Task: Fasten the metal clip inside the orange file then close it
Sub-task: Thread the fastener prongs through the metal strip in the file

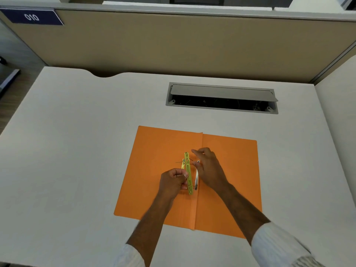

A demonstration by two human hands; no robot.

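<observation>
Orange file (158, 170) open flat on white desk (77, 151), spine toward viewer. Brass clip (187, 170) along centre fold, slightly left of crease, bar lifted off the card. Left hand (173, 183) curled, fingers closed on lower part of clip bar. Right hand (209, 168) just right of clip, thumb and forefinger pinching a prong tip, other fingers loosely spread. Cable hatch (221, 98) beyond file, lid ajar.
</observation>
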